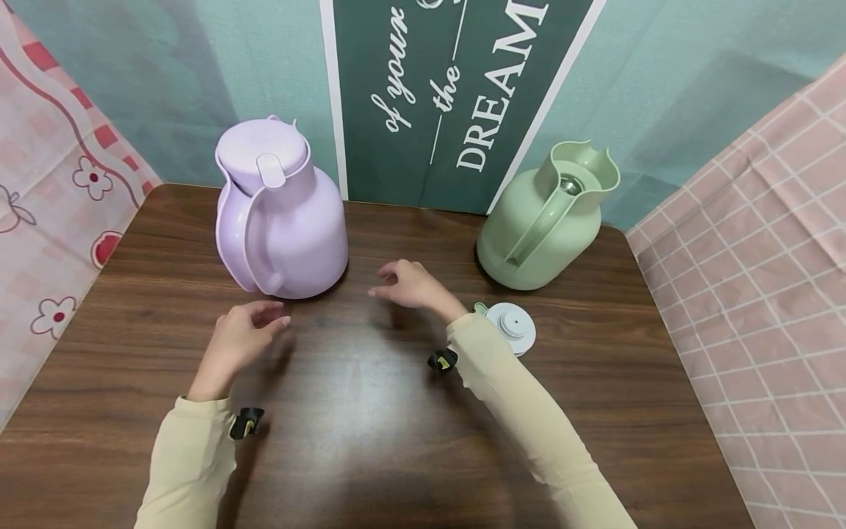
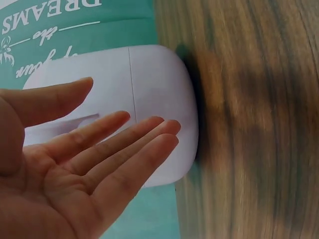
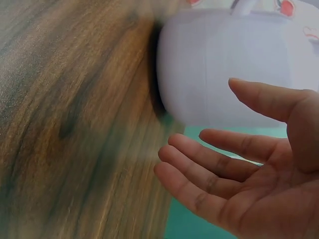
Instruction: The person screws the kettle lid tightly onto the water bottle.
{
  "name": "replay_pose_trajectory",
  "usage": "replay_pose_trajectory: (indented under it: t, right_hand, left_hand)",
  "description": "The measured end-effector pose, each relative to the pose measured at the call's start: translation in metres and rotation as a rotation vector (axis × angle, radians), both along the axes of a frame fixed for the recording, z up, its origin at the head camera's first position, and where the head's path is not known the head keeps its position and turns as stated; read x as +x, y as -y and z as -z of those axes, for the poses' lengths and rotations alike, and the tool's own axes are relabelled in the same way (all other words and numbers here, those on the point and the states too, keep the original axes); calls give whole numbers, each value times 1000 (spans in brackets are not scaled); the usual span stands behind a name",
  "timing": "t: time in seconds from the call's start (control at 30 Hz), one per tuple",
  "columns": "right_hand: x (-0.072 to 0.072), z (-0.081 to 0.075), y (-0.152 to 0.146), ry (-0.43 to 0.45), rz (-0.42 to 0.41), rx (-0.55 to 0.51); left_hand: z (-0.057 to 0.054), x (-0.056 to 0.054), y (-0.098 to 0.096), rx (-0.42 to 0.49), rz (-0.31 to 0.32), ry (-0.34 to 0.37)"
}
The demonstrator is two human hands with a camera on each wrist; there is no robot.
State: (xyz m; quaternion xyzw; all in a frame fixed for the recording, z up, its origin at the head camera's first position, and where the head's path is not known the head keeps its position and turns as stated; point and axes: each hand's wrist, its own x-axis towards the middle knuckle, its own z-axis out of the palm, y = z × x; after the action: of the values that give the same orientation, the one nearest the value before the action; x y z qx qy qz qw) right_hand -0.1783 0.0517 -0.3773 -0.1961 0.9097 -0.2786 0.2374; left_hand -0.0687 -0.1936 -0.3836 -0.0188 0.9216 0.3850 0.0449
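Observation:
A lavender thermos jug [image 1: 307, 228] stands upright at the back left of the table, its lid on and its handle toward the front. My left hand [image 1: 244, 334] is in front of it, fingers relaxed and holding nothing; in the left wrist view the jug's side [image 2: 164, 84] shows behind the spread fingers. To the jug's right, my right hand [image 1: 411, 285] hovers with loosely bent fingers and nothing in them. The right wrist view has the jug [image 3: 224, 59] beyond the thumb and fingers, apart from them.
A pale green thermos jug [image 1: 529, 220] without its lid stands at the back right. In front of it a white and green lid [image 1: 515, 327] lies upside down on the wooden table [image 1: 370, 441], partly behind the right sleeve. A dark green lettered banner [image 1: 423, 162] hangs behind.

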Motion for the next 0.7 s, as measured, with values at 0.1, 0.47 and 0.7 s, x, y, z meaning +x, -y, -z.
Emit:
replay_pose_trajectory:
  t: [0.1, 0.47, 0.7]
  right_hand:
    - [2, -2, -7, -8, 12, -25]
    - [9, -5, -41, -16, 89, -101]
    - [13, -7, -69, 7, 145, -150]
  left_hand:
    - [2, 0, -4, 8, 7, -7]
    - [10, -2, -20, 23, 37, -20]
    - [11, -3, -31, 19, 91, -2]
